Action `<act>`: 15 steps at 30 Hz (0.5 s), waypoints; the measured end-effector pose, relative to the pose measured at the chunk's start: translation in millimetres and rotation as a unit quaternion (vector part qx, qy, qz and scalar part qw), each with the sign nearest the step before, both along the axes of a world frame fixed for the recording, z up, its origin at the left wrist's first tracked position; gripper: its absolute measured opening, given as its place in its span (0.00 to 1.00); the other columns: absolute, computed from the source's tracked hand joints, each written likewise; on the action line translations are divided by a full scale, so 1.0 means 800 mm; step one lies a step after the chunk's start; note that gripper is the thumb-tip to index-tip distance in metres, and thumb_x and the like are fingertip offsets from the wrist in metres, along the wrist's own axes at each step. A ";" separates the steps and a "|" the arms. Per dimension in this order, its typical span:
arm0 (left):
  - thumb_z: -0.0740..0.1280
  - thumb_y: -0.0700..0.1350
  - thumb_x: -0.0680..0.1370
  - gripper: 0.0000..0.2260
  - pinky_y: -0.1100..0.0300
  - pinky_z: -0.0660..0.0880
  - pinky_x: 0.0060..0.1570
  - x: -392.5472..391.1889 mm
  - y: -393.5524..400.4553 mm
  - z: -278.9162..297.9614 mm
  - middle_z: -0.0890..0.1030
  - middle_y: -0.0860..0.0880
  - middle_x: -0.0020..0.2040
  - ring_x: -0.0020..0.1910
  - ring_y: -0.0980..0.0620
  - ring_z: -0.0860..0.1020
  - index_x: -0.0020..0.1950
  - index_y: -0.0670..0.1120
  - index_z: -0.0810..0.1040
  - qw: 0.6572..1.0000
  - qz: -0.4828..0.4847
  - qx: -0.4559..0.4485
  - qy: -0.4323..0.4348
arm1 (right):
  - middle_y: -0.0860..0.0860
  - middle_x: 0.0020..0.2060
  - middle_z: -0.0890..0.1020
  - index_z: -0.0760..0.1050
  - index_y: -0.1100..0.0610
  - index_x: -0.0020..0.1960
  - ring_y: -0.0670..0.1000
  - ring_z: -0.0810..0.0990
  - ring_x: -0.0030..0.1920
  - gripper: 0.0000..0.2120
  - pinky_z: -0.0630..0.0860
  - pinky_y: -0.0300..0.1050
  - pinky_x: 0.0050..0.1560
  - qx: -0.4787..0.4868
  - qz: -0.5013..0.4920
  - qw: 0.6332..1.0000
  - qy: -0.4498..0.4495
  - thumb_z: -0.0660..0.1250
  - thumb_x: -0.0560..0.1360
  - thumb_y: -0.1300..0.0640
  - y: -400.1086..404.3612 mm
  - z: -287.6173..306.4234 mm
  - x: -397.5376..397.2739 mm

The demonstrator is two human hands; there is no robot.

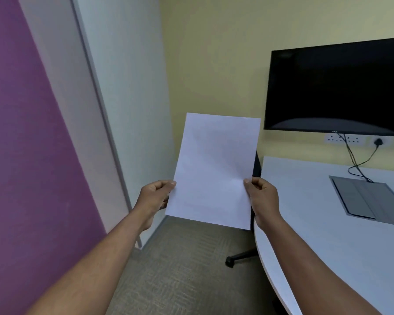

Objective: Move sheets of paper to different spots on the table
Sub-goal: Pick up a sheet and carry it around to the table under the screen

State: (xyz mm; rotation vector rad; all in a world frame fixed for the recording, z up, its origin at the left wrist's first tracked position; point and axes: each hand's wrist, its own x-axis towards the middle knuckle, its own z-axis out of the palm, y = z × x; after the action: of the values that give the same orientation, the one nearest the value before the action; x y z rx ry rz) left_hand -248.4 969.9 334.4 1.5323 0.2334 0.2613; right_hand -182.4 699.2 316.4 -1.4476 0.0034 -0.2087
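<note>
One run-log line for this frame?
left hand: holds sheet | right hand: holds sheet | sheet: upright, airborne, left of table

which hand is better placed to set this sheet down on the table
Probably the right hand: it grips the sheet of paper on the edge beside the white table. The left hand holds the far edge, over carpet.

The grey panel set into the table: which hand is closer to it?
Right. The right hand is at the table's edge, left of the grey panel; the left hand is across the paper, over the floor.
</note>
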 end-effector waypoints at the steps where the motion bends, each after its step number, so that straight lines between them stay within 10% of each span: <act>1: 0.71 0.47 0.77 0.08 0.57 0.79 0.43 0.022 -0.003 -0.004 0.88 0.47 0.46 0.42 0.49 0.85 0.52 0.44 0.84 1.000 -0.009 -0.007 0.002 | 0.51 0.44 0.86 0.83 0.58 0.49 0.49 0.83 0.43 0.06 0.81 0.45 0.47 0.012 -0.010 1.000 0.005 0.69 0.79 0.57 -0.004 -0.002 0.019; 7: 0.74 0.44 0.75 0.07 0.60 0.79 0.36 0.149 -0.044 -0.031 0.84 0.46 0.41 0.37 0.49 0.82 0.47 0.43 0.81 0.996 -0.055 -0.064 0.024 | 0.45 0.30 0.79 0.81 0.57 0.42 0.39 0.71 0.22 0.08 0.71 0.38 0.31 0.055 -0.093 0.994 0.029 0.68 0.79 0.57 -0.036 -0.005 0.130; 15: 0.76 0.50 0.73 0.12 0.62 0.78 0.33 0.294 -0.118 -0.040 0.86 0.47 0.44 0.38 0.50 0.81 0.51 0.44 0.83 0.984 -0.133 -0.111 0.046 | 0.50 0.37 0.82 0.80 0.57 0.44 0.50 0.78 0.35 0.07 0.76 0.47 0.42 0.070 -0.197 0.978 0.025 0.67 0.79 0.56 -0.073 0.001 0.247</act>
State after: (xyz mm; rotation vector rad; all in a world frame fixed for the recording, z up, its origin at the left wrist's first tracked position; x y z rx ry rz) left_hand -13.4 875.8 302.1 1.3371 0.1243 -0.0472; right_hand 15.5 641.2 316.9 -1.3004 0.3415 -0.4865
